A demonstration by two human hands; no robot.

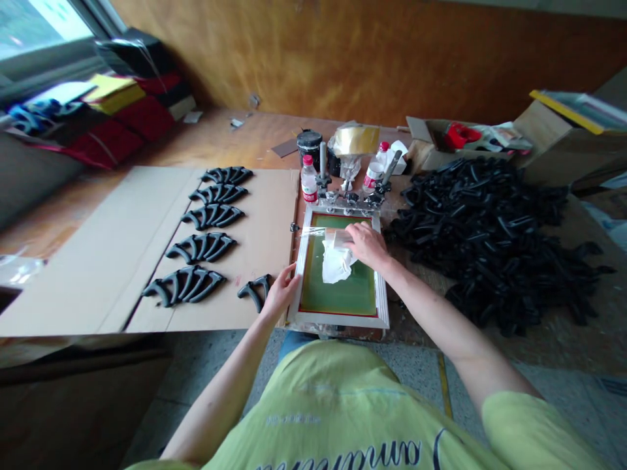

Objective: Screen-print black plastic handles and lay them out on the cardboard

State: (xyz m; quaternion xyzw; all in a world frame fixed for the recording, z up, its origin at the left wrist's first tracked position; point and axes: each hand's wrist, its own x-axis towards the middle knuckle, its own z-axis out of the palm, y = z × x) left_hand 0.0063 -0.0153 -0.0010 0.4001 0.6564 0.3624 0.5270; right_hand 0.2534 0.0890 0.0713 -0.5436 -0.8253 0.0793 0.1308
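A silkscreen frame (383,299) with green mesh lies flat in front of me, clamped at its far end. My left hand (281,291) is closed at the frame's left edge, its fingertips touching the rim. Over the mesh, my right hand (368,245) closes on what looks like a roll of clear tape (337,236). A shiny clear strip (312,231) runs from there to the frame's left rim. Beneath the roll, a crumpled white sheet (337,264) lies on the mesh. Two black curved handle-like parts (257,291) rest beside my left hand.
On cardboard (264,225) at left, black curved parts (189,286) lie in several rows. A big heap of black parts (490,235) covers the right side. Behind the frame stand metal clamps (349,199), a bottle (309,181), a black tub (309,141) and a yellowish tape roll (356,140).
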